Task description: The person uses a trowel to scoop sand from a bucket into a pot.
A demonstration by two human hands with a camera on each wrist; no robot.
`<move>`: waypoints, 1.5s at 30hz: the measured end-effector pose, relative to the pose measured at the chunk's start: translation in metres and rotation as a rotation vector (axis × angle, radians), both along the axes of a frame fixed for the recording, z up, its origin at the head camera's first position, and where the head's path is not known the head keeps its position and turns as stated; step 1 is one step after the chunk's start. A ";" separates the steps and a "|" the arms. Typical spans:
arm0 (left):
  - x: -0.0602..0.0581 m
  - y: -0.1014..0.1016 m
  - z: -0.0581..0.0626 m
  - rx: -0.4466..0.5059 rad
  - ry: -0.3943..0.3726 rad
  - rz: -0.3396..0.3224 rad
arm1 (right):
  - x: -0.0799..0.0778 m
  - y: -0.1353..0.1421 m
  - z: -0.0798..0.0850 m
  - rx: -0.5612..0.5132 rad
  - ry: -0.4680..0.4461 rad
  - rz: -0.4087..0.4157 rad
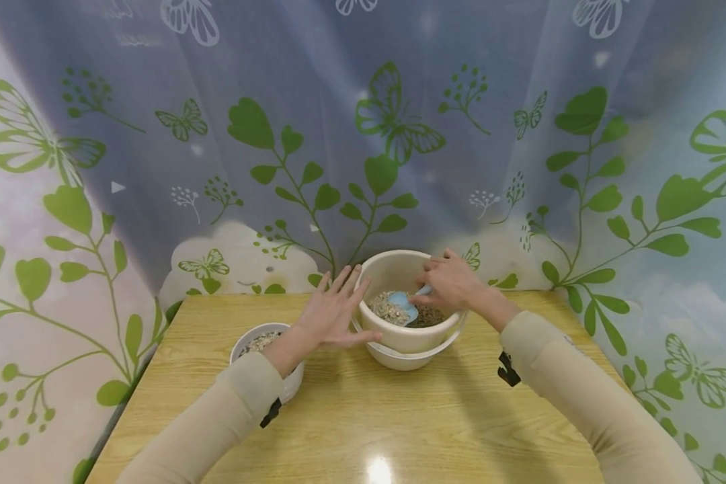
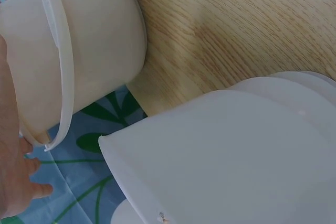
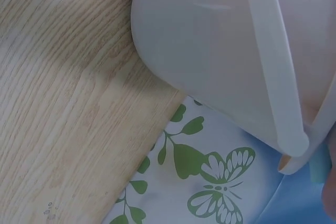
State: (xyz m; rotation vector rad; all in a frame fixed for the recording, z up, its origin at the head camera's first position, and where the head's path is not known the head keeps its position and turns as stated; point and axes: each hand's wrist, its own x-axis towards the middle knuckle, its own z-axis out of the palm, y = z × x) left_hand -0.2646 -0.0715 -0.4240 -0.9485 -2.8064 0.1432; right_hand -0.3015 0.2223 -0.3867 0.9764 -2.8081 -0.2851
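A cream bucket stands on the table, its white carrying handle hanging down along the side. Inside lie pale flaky bits and darker brown grains. My right hand reaches over the far right rim and grips the handle of a light blue scoop, whose bowl is down at the contents. With fingers spread and straight, my left hand is at the bucket's left side; its exact contact is hard to see. Beneath the left forearm is a white bowl of mixed grains, partly hidden.
The wooden table runs back to a patterned curtain with leaves and butterflies, close behind the bucket. In the left wrist view, the white bowl is near the wrist, apart from the bucket.
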 end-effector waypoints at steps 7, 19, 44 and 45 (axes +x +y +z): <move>0.000 0.000 0.002 0.002 0.000 -0.001 | -0.003 0.004 0.000 -0.016 0.020 -0.018; 0.002 -0.001 0.006 -0.027 -0.012 0.003 | 0.000 0.004 -0.001 -0.060 0.095 0.014; 0.010 -0.014 0.005 -0.023 0.037 -0.020 | 0.006 0.001 -0.002 -0.102 0.057 -0.056; 0.011 -0.015 0.005 -0.016 0.033 -0.022 | 0.007 0.001 -0.002 -0.112 0.045 -0.063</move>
